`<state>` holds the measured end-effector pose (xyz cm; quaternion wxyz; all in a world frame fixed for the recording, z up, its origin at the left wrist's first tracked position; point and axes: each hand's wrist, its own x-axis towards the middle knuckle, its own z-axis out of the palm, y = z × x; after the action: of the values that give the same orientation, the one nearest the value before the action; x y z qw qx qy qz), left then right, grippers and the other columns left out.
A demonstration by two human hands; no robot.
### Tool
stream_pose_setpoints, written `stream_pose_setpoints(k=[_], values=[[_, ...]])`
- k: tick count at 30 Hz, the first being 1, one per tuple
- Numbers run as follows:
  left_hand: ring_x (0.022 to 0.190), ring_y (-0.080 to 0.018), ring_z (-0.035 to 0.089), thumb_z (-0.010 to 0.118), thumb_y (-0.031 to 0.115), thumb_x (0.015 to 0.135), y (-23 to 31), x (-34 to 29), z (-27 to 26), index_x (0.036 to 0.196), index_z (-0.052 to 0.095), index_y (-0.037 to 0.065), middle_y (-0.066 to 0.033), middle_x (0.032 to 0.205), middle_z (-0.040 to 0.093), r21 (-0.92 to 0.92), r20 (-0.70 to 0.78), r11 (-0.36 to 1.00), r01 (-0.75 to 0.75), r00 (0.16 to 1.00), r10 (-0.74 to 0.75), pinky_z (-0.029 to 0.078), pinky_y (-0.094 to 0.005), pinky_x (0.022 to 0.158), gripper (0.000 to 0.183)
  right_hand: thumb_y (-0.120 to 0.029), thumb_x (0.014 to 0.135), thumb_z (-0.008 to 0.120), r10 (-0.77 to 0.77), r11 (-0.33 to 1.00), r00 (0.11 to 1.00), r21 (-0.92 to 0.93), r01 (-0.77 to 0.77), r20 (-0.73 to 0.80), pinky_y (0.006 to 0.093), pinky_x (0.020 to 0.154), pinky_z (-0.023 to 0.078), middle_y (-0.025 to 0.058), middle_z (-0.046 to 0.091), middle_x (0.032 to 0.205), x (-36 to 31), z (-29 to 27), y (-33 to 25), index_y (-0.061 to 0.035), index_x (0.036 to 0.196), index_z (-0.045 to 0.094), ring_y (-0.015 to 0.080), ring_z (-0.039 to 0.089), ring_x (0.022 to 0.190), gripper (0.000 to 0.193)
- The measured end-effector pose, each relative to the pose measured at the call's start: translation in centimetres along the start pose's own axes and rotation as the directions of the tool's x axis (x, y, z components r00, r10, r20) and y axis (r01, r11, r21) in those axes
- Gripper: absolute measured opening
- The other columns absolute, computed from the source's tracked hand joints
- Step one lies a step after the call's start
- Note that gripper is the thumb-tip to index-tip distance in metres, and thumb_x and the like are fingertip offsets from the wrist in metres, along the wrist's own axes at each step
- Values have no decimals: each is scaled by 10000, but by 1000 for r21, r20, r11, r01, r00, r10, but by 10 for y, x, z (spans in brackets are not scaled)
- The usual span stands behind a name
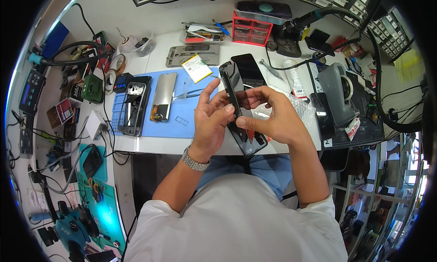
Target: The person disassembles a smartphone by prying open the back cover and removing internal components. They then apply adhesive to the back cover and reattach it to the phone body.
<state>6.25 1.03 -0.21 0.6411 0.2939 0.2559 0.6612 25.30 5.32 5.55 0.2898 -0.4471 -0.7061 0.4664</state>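
A black phone [230, 82] is held up on its edge, so I see mostly its narrow side. My left hand [211, 114], with a metal watch on the wrist, pinches it from the left. From the right, my right hand [275, 116] grips its lower part with thumb and fingers. Beneath my hands lies a dark phone part [250, 146], partly covered, its lower end at the table's front edge. Just beyond them rests another black phone or screen [248, 66]. Left of my hands, a grey-backed screen panel [163, 96] and an opened phone housing [135, 109] lie on a blue mat [182, 128].
A white-and-yellow battery [196, 68] sits at the mat's far edge, near a grey tray [175, 56]. Red drawers [250, 31] stand behind. Bubble wrap [302, 112] and a grey tape dispenser [334, 91] are to the right. Cables and a microscope [70, 228] crowd the left.
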Motion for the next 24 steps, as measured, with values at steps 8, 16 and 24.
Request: stream_pose_setpoints(k=[8,16,24], values=[[1244,-281,658,667,44,952,0,-1,1,1610,234,11,-213,1377,596,-5,10,1000,13,1000,-13,599,-420,1022,788,-354,655,963,53,998,999,34,-53,-11,383,985,542,169,737,1112,4,3,0,58,1232,687,248,691,1083,761],[1235,-290,678,624,35,954,1,-2,3,1580,269,-2,-222,1373,609,15,-2,999,32,999,-32,600,-397,1023,721,-357,649,976,74,996,997,47,-74,-12,385,987,546,163,738,1118,6,5,4,57,1232,686,251,690,1084,771],[1278,-304,643,677,63,962,-2,-2,3,1609,204,-7,-254,1460,545,-48,0,999,18,1000,-18,604,-429,1007,804,-342,658,988,77,995,997,62,-76,-13,381,985,548,154,744,1105,4,6,4,51,1223,690,243,689,1071,750]])
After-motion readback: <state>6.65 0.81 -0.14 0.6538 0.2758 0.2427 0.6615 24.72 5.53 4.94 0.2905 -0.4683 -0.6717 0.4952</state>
